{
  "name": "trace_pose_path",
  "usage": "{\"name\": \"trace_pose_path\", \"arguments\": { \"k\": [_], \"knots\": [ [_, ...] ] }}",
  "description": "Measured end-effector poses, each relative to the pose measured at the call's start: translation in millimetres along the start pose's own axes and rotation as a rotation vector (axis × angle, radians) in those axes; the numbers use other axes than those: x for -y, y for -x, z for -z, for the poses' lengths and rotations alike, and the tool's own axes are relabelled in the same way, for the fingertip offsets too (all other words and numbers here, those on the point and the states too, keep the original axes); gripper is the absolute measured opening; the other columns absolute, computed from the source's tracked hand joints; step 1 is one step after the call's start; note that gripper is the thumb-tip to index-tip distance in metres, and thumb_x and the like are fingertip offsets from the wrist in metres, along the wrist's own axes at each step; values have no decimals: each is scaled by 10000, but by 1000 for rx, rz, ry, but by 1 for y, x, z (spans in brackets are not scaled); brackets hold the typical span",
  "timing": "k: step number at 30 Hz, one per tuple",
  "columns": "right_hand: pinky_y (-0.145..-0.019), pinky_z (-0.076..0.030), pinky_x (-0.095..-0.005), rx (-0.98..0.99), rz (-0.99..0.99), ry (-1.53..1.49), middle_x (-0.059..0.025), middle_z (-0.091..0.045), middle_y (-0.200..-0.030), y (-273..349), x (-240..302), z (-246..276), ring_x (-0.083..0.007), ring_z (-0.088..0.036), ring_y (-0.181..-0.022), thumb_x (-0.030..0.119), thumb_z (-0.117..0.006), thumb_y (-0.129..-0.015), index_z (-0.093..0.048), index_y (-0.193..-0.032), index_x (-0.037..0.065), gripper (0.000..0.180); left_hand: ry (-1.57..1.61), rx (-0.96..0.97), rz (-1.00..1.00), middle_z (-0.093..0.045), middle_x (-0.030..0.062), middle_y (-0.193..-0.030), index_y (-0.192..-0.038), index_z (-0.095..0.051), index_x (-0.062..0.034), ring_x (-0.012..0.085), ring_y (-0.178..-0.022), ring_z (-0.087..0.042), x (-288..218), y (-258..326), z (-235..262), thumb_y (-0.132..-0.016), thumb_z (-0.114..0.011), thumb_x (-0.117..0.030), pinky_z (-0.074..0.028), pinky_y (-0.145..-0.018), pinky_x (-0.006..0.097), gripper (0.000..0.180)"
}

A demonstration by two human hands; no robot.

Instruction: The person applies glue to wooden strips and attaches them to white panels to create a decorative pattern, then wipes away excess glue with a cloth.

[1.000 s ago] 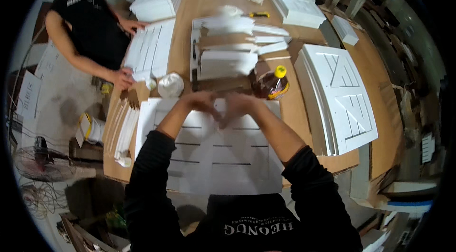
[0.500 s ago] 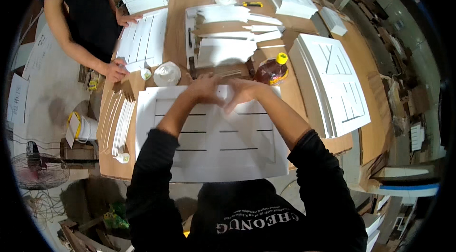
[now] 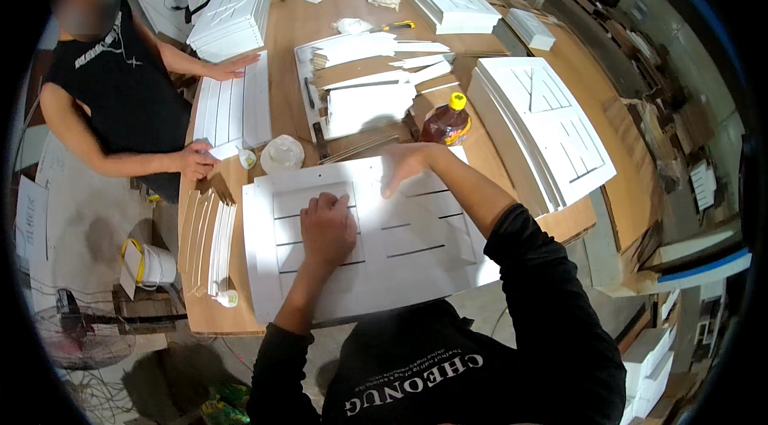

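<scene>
A white slatted panel (image 3: 374, 281) with dark slots between its slats lies in front of me at the table's near edge. On its left half rests my left hand (image 3: 328, 229), closed, the fingers curled against the slats; whatever may be under them is hidden. My right hand (image 3: 410, 166) is at the panel's far edge, thumb and fingers apart, the thumb over the white middle bar. Just beyond it stands a bottle of dark liquid with a yellow cap (image 3: 448, 121). A tray (image 3: 305, 73) of white slats sits farther off.
Stacked white panels (image 3: 552, 121) stand on the right. Thin strips (image 3: 218, 245) and a white tub (image 3: 282, 154) are on the left. A co-worker's hand (image 3: 197, 161) rests by another panel (image 3: 232, 109). A yellow cutter knife (image 3: 396, 26) lies beyond the tray.
My left hand has come from the panel's far edge back onto its left half. The right hand stays near the far edge. The panel now appears turned slightly, its left side nearer me.
</scene>
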State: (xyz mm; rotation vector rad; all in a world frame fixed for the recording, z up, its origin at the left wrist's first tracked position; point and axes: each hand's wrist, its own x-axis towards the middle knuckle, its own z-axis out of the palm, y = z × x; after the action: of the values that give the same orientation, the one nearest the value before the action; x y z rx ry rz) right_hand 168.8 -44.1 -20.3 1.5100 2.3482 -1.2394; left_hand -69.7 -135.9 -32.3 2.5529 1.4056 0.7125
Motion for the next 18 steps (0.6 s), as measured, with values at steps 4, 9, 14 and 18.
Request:
{"name": "trace_pose_path", "arguments": {
  "k": [4,9,14,18],
  "knots": [
    [-794,-473,-368,32,-59,19,-220,-629,-1003,2,9,2,-291,-614,-914,437,-799,-522,-591,-1017,-78,745,-34,70,-63,-535,107,-861,-953,-602,-46,277,-837,-526,3,-8,-3,-695,-578,-126,-388,-721,423,272],
    [-780,-480,-379,-6,-86,95,-227,-628,-1001,1,-7,-11,-307,-615,-888,484,-788,-514,-586,-1041,-71,792,82,0,-123,-546,131,-894,-928,-596,-58,301,-841,-525,12,-4,-29,-711,-540,-126,-382,-707,428,234],
    [-752,-484,-407,-99,-32,146,-221,-631,-1006,13,21,2,-303,-615,-908,514,-774,-503,-591,-1074,-43,818,81,-227,-260,-555,146,-929,-910,-592,-29,322,-828,-522,27,-5,-35,-692,-528,-134,-384,-669,448,250],
    [-784,-482,-389,-151,-74,121,-201,-647,-966,10,-3,-14,-306,-622,-906,454,-773,-513,-645,-942,-28,658,11,-26,-177,-553,123,-907,-891,-602,-46,306,-803,-521,2,-17,-18,-679,-552,-173,-387,-671,446,252]
  ]
}}
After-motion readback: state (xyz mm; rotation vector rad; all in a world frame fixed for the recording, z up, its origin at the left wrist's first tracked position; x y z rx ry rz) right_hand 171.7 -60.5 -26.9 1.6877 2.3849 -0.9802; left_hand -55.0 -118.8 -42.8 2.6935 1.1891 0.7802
